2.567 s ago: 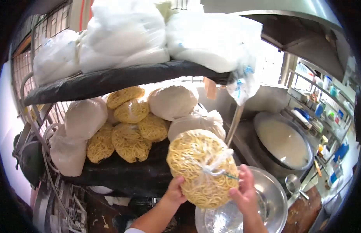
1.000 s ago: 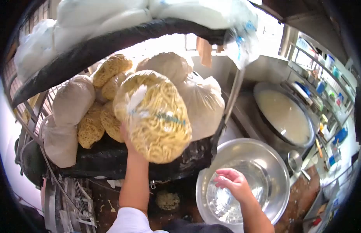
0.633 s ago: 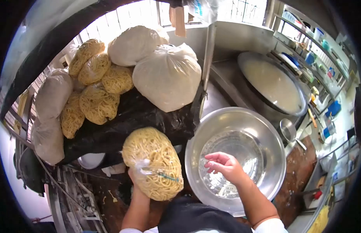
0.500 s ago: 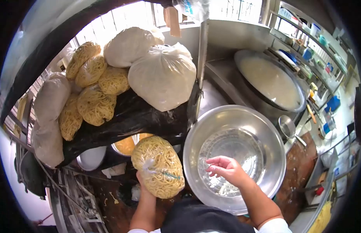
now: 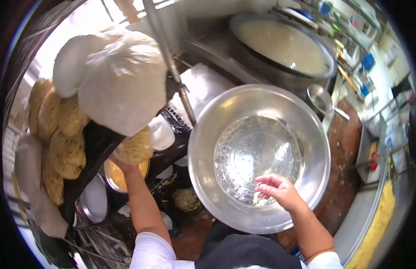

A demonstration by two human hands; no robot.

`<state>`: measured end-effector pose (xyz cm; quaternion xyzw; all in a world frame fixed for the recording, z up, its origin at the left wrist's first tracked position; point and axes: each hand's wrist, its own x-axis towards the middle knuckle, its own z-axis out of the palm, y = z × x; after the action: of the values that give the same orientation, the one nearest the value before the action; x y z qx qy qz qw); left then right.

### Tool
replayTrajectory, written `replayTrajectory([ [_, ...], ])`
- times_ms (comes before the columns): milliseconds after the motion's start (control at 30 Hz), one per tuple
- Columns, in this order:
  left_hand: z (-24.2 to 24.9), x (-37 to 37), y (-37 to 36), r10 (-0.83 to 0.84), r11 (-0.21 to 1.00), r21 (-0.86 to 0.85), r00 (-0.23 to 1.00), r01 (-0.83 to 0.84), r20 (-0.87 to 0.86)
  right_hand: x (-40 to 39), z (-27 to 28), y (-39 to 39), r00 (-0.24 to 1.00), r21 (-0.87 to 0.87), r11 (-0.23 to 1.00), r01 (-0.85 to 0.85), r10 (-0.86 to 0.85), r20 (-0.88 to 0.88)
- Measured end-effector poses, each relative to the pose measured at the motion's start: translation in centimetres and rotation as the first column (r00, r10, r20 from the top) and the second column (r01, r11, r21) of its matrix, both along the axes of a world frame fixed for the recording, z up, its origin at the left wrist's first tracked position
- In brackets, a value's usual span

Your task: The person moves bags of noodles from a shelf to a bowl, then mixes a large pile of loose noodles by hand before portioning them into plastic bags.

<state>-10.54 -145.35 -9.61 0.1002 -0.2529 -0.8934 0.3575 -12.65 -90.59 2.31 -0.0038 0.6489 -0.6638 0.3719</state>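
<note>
A bag of yellow noodles (image 5: pixel 137 149) is in my left hand (image 5: pixel 123 165), which reaches out beneath a large white plastic bag (image 5: pixel 122 85); the bag of noodles hides most of its fingers. My right hand (image 5: pixel 277 190) hangs over the big metal basin (image 5: pixel 201 134) with nothing in it, fingers slightly curled and apart. Inside the basin lies a round perforated metal surface with a few pale scraps near my fingers. More bagged noodles (image 5: pixel 68 152) are piled at the left on black plastic.
A large pan of cloudy liquid (image 5: pixel 284 45) stands behind the basin. To its right are a metal ladle (image 5: pixel 320 98) and cluttered shelves. A metal pole (image 5: pixel 170 62) rises behind the basin's left side. Below my left hand sits a pot with orange contents (image 5: pixel 114 175).
My left hand has carried the bag of noodles away from the basin, up and left to the white bag. The view has turned and shifted. My right hand stays over the basin.
</note>
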Motion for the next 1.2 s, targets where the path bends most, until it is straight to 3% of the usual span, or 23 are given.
replayTrajectory([
  [133,1.6,-1.4,-1.8,0.057,0.995,0.082,0.994,-0.049,-0.092,0.2,-1.5,0.5,0.998,0.004,0.999,0.045,-0.045,0.047],
  [167,1.9,-1.7,-2.2,0.055,0.995,0.083,0.995,-0.048,-0.085,0.0,-1.4,0.4,0.997,0.002,0.999,0.052,-0.052,0.050],
  [233,3.8,-2.7,-2.1,0.201,0.969,0.134,0.979,-0.205,0.046,-0.5,-1.2,0.3,0.995,0.022,0.997,0.079,-0.080,0.052],
  [267,2.3,-2.3,-4.4,0.193,0.960,0.194,0.979,-0.203,0.070,-0.8,-1.2,0.3,0.993,0.041,0.994,0.106,-0.108,0.054],
  [433,0.0,-3.1,-11.5,0.265,0.941,0.156,0.941,-0.300,0.210,-2.4,-2.4,-0.2,0.986,0.080,0.986,0.149,-0.154,0.056],
  [733,-7.7,-4.6,-17.3,0.301,0.933,0.042,0.837,-0.358,0.457,-4.3,-3.2,-0.7,0.979,0.203,0.962,0.181,-0.196,0.054],
  [1000,-10.9,-7.2,-20.3,0.335,0.941,-0.216,0.633,-0.259,0.698,-4.6,-4.0,0.2,0.967,0.253,0.937,0.239,-0.253,0.022],
  [1200,-10.6,-8.2,-20.9,0.500,0.835,-0.542,0.284,0.089,0.818,-4.2,-4.0,2.1,0.968,0.262,0.934,0.245,-0.249,-0.021],
])
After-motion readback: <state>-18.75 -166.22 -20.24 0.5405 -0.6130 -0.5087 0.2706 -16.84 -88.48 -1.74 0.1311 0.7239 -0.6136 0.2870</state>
